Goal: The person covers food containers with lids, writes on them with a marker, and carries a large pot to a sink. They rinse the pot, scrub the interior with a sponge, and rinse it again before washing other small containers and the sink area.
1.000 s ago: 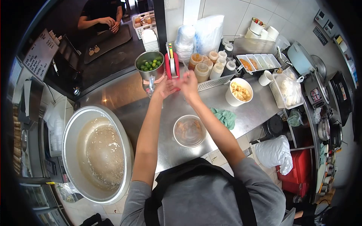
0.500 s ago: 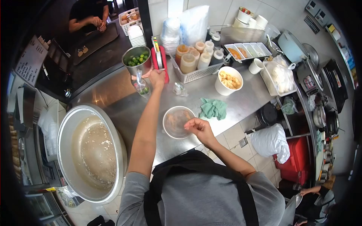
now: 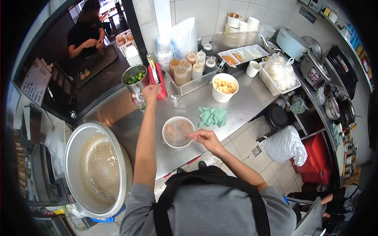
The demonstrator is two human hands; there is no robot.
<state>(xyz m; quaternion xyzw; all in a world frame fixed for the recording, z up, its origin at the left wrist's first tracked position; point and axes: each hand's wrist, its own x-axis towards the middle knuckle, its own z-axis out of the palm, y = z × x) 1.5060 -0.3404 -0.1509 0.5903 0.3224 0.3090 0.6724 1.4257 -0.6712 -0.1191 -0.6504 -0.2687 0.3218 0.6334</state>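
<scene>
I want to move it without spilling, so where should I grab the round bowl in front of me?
Probably by the outer wall just under the rim of the bowl, from its right, where the right hand is at the edge. It stands upright, round, with no handle and food inside.

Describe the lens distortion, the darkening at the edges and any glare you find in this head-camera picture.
Head view: strong fisheye bends the steel counter edges and the wall tiles; black vignette fills the corners; soft glare lies on the counter and the big basin rim; the right hand by the clear bowl looks sharp.
</scene>
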